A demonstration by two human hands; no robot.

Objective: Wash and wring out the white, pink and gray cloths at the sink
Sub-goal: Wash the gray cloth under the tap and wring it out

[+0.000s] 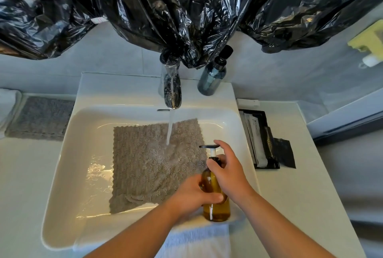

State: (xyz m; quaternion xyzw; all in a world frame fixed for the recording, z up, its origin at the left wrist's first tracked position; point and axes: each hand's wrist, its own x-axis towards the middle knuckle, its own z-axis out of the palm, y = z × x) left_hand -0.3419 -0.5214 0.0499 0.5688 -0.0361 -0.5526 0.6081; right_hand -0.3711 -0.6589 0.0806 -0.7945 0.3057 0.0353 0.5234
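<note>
A gray cloth (149, 162) lies spread flat and wet in the white sink (68, 154), under water running from the chrome tap (172, 92). My left hand (192, 195) grips the body of an amber soap pump bottle (216, 208) at the sink's front right. My right hand (228, 168) wraps around the bottle's neck, its forefinger lying on the black pump head (208, 146). A white cloth (199, 239) hangs over the sink's front edge. Another gray cloth (41, 118) lies on the counter at the left. No pink cloth is visible.
Black plastic bags (186, 9) hang over the wall above the tap. A dark blue bottle (213, 75) stands behind the sink at the right. A black tray (259, 139) with packets sits on the right counter. Folded white towel (8, 104) at far left.
</note>
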